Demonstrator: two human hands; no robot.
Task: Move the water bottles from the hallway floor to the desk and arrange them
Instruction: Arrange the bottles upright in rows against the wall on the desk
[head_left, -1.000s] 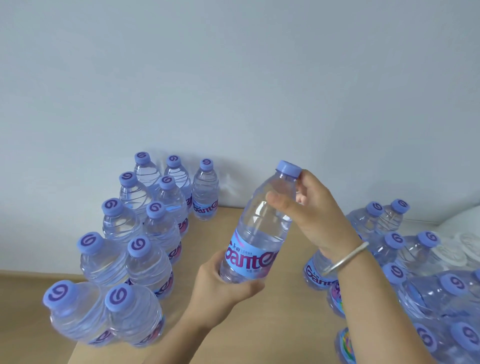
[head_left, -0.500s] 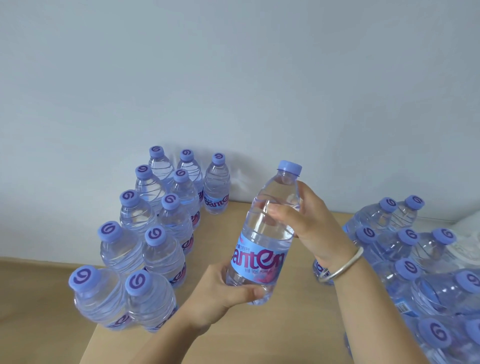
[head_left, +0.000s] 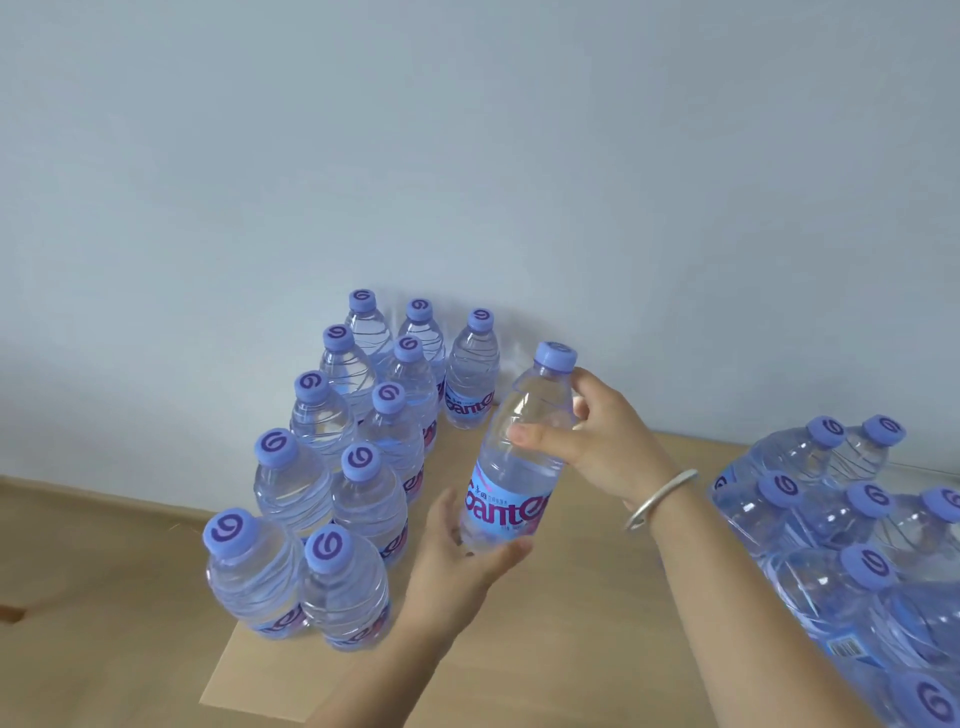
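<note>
Both hands hold one clear water bottle (head_left: 519, 457) with a purple cap and blue label, tilted slightly above the wooden desk (head_left: 571, 623). My right hand (head_left: 597, 441) grips its upper body below the cap. My left hand (head_left: 462, 556) cups its base from underneath, thumb across the front. To the left, several upright bottles (head_left: 363, 441) stand in two neat rows running back to the wall, with one extra bottle (head_left: 471, 371) starting a third row at the back.
A shrink-wrapped pack of several bottles (head_left: 841, 545) fills the desk's right side. A white wall (head_left: 467, 156) backs the desk. The desk's left edge (head_left: 218, 670) drops to a wooden floor (head_left: 93, 597).
The held bottle has shifted a little toward the arranged rows and back toward the wall. The camera view has drifted, so the rows sit further right in frame.
</note>
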